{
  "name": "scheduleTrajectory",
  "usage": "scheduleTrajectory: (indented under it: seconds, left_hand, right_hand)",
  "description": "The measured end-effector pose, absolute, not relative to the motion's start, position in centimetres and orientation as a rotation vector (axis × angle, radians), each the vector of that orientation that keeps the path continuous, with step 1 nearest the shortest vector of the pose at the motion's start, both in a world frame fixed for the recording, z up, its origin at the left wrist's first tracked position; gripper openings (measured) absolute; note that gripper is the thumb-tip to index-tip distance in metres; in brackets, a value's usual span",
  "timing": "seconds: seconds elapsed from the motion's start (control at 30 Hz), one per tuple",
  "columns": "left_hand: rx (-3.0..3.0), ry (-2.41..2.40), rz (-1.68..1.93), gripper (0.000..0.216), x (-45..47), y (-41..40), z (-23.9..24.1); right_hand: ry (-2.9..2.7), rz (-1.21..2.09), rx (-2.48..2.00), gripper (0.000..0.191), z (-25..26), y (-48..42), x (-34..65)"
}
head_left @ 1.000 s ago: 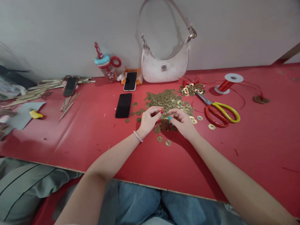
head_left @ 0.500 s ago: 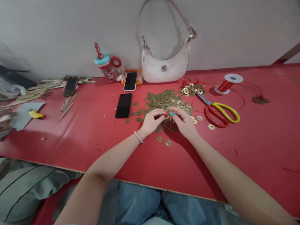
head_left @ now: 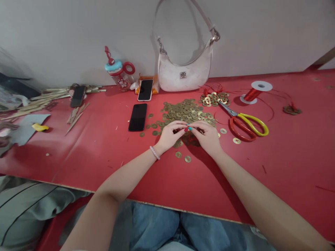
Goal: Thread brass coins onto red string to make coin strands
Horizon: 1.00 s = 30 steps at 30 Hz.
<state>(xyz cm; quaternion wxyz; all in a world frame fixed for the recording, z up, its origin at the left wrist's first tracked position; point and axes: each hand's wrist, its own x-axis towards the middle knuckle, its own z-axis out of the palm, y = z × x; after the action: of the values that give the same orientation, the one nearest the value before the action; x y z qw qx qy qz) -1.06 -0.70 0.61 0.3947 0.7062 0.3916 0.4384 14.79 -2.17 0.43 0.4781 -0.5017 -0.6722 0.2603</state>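
Note:
My left hand [head_left: 171, 135] and my right hand [head_left: 208, 138] meet at the fingertips, both pinched closed, over a pile of brass-coloured coins with holes [head_left: 180, 111]. The right fingers seem to hold a thin red thread, mostly hidden now. What the left fingers grip is too small to make out. Just in front of my hands lie two loose coins, one of them this single coin [head_left: 187, 159]. Beyond my right hand rest a bundle of coins tied with red thread [head_left: 214, 99] and scissors with red and yellow handles [head_left: 247, 125].
A spool of red thread [head_left: 255, 93] stands at the right, near a small tied coin bundle [head_left: 292, 110]. A white handbag [head_left: 184, 73] leans on the wall. Left of the pile are a black phone [head_left: 138, 117], another phone [head_left: 145, 90] and a cup [head_left: 121, 76].
My right hand has moved slightly left, and its fingertips now meet those of my left hand. The red thread seen hanging under the right fingers no longer shows clearly.

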Motion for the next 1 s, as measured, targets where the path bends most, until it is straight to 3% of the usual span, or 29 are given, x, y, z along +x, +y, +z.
scheduleTrajectory:
  seconds: [0.5,1.0]
  left_hand:
    - [1.819,1.003,1.054,0.015,-1.1,-0.7,-0.04]
    - [1.963,0.873,1.084,0.012,-0.94,-1.16,0.7]
  right_hand:
    - [-1.648,0.431,-1.286,0.013,0.61,-2.4,14.63]
    - [-1.524,0.438,-1.397,0.011,-0.21,-1.83,14.93]
